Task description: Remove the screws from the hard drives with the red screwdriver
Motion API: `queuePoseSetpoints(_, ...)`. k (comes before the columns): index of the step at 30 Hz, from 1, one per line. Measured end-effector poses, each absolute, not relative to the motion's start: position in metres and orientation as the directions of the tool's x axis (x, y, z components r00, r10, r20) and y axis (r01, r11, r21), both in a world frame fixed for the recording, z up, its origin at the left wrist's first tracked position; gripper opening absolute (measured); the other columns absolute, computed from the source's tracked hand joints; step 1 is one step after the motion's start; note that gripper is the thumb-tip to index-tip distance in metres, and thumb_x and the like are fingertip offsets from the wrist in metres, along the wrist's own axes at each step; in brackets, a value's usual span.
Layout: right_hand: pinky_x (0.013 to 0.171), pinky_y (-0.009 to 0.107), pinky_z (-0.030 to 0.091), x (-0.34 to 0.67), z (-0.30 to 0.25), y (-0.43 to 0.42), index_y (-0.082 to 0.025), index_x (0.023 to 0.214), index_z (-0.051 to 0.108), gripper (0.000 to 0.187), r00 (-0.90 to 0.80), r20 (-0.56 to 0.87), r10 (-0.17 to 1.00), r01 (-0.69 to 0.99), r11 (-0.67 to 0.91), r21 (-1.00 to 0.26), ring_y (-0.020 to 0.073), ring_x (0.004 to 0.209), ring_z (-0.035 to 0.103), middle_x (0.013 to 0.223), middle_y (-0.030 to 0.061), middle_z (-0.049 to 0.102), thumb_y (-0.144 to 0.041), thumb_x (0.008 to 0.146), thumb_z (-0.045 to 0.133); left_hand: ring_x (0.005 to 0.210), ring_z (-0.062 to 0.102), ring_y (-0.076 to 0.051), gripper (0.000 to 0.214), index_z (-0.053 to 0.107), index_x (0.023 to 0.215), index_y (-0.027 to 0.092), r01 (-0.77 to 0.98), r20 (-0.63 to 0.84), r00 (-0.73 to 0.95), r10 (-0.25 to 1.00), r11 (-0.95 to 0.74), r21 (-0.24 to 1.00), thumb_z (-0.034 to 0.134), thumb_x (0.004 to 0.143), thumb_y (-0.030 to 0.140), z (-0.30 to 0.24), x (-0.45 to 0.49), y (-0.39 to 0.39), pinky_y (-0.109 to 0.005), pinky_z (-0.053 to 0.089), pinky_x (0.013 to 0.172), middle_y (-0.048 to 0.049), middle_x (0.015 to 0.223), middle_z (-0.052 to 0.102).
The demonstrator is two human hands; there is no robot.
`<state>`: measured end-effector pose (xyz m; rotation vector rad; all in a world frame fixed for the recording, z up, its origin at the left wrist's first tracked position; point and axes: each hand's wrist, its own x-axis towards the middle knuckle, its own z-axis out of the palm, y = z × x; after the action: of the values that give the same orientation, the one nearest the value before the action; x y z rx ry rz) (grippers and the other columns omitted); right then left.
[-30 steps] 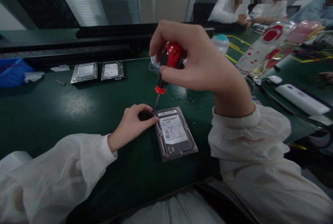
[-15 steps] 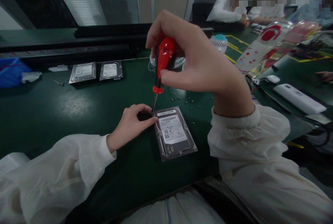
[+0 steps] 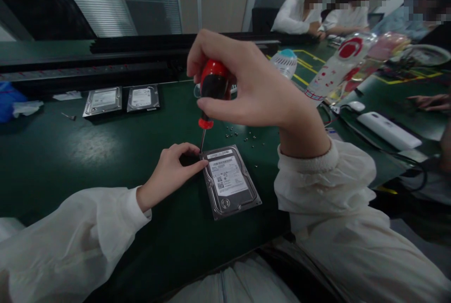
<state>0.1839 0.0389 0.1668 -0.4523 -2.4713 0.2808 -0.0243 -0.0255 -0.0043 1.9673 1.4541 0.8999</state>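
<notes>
A silver hard drive [image 3: 230, 181] with a white label lies flat on the green table in front of me. My right hand [image 3: 246, 82] is closed round the red and black handle of a screwdriver [image 3: 210, 90], held upright with its tip on the drive's far left corner. My left hand [image 3: 172, 171] rests on the table beside that corner, thumb and forefinger pinched at the drive's edge next to the tip. Whether a screw sits between the fingers I cannot tell. Several small loose screws [image 3: 243, 135] lie just beyond the drive.
Two more hard drives [image 3: 103, 101] [image 3: 143, 97] lie at the back left beside a black rail. A small fan [image 3: 284, 62], a bottle [image 3: 338, 70], a white device [image 3: 389, 130] and cables crowd the right. Other people sit at the far right.
The screwdriver handle has turned in my right hand's fingers. The whole view has shifted slightly left. My left hand keeps its pinch at the drive's corner.
</notes>
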Motion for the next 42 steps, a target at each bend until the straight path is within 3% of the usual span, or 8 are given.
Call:
queuePoseSetpoints(3, 0.080, 0.025, 0.041, 0.1837, 0.1660, 0.0401, -0.016, 0.090, 0.053, 0.012, -0.725, 0.554, 0.410, 0.305, 0.912, -0.276, 0.0104, 0.086, 0.051, 0.098, 0.0031, 0.061, -0.025, 0.087, 0.060, 0.095, 0.068, -0.026, 0.031, 0.074, 0.101, 0.025, 0.619, 0.188, 0.187, 0.964, -0.264, 0.739, 0.075, 0.088, 0.053, -0.0036, -0.0239, -0.0257, -0.043, 0.052, 0.084, -0.0045, 0.101, 0.075)
queuePoseSetpoints(9, 0.079, 0.023, 0.043, 0.1851, 0.1651, 0.0407, -0.017, 0.100, 0.050, 0.030, -0.764, 0.534, 0.362, 0.192, 0.918, -0.348, 0.0107, 0.093, 0.054, 0.107, 0.0044, 0.060, -0.011, 0.072, 0.060, 0.093, 0.068, -0.025, 0.029, 0.075, 0.101, 0.025, 0.607, 0.177, 0.194, 0.965, -0.259, 0.751, 0.076, 0.087, 0.050, -0.0008, -0.0225, -0.0261, -0.041, 0.052, 0.081, -0.0032, 0.099, 0.074)
queuePoseSetpoints(14, 0.075, 0.023, 0.041, 0.1825, 0.1614, 0.0446, -0.015, 0.096, 0.053, 0.021, -0.719, 0.578, 0.386, 0.225, 0.916, -0.332, 0.0091, 0.084, 0.051, 0.095, 0.0027, 0.059, -0.029, 0.085, 0.064, 0.095, 0.068, -0.027, 0.030, 0.076, 0.100, 0.024, 0.603, 0.158, 0.180, 0.971, -0.236, 0.762, 0.077, 0.086, 0.051, 0.0004, -0.0211, -0.0260, -0.042, 0.052, 0.082, -0.0036, 0.100, 0.074)
queuePoseSetpoints(20, 0.076, 0.021, 0.041, 0.1858, 0.1649, 0.0422, -0.015, 0.097, 0.051, 0.025, -0.762, 0.532, 0.371, 0.207, 0.917, -0.342, 0.0086, 0.087, 0.049, 0.104, 0.0037, 0.059, -0.011, 0.076, 0.063, 0.096, 0.068, -0.027, 0.032, 0.076, 0.101, 0.025, 0.601, 0.166, 0.192, 0.967, -0.250, 0.760, 0.076, 0.086, 0.054, -0.0040, -0.0234, -0.0246, -0.044, 0.052, 0.085, -0.0037, 0.101, 0.075)
queuePoseSetpoints(26, 0.073, 0.023, 0.037, 0.1862, 0.1640, 0.0421, -0.013, 0.091, 0.056, 0.011, -0.738, 0.570, 0.362, 0.224, 0.927, -0.299, 0.0080, 0.079, 0.045, 0.094, 0.0025, 0.059, -0.023, 0.086, 0.060, 0.094, 0.068, -0.027, 0.032, 0.076, 0.100, 0.025, 0.593, 0.169, 0.194, 0.966, -0.253, 0.765, 0.077, 0.086, 0.053, -0.0026, -0.0224, -0.0248, -0.044, 0.053, 0.084, -0.0034, 0.099, 0.075)
queuePoseSetpoints(32, 0.073, 0.023, 0.037, 0.1870, 0.1647, 0.0413, -0.014, 0.093, 0.057, 0.021, -0.772, 0.530, 0.353, 0.209, 0.927, -0.313, 0.0081, 0.079, 0.047, 0.095, 0.0022, 0.060, -0.009, 0.072, 0.057, 0.096, 0.068, -0.027, 0.030, 0.075, 0.100, 0.025, 0.595, 0.173, 0.194, 0.965, -0.257, 0.762, 0.076, 0.086, 0.052, -0.0028, -0.0219, -0.0239, -0.045, 0.053, 0.085, -0.0042, 0.102, 0.075)
queuePoseSetpoints(37, 0.075, 0.023, 0.037, 0.1874, 0.1641, 0.0415, -0.013, 0.094, 0.059, 0.012, -0.749, 0.569, 0.339, 0.228, 0.938, -0.260, 0.0079, 0.080, 0.047, 0.093, 0.0025, 0.060, -0.023, 0.088, 0.058, 0.097, 0.068, -0.027, 0.032, 0.075, 0.102, 0.025, 0.595, 0.167, 0.202, 0.965, -0.257, 0.762, 0.076, 0.087, 0.053, -0.0046, -0.0234, -0.0238, -0.044, 0.052, 0.085, -0.0040, 0.103, 0.075)
queuePoseSetpoints(42, 0.078, 0.023, 0.039, 0.1883, 0.1672, 0.0390, -0.013, 0.097, 0.055, 0.027, -0.775, 0.534, 0.337, 0.199, 0.933, -0.299, 0.0090, 0.086, 0.049, 0.102, 0.0045, 0.060, -0.007, 0.071, 0.056, 0.095, 0.068, -0.026, 0.031, 0.075, 0.101, 0.025, 0.590, 0.167, 0.195, 0.966, -0.252, 0.767, 0.076, 0.087, 0.053, -0.0033, -0.0231, -0.0247, -0.043, 0.052, 0.083, -0.0041, 0.101, 0.074)
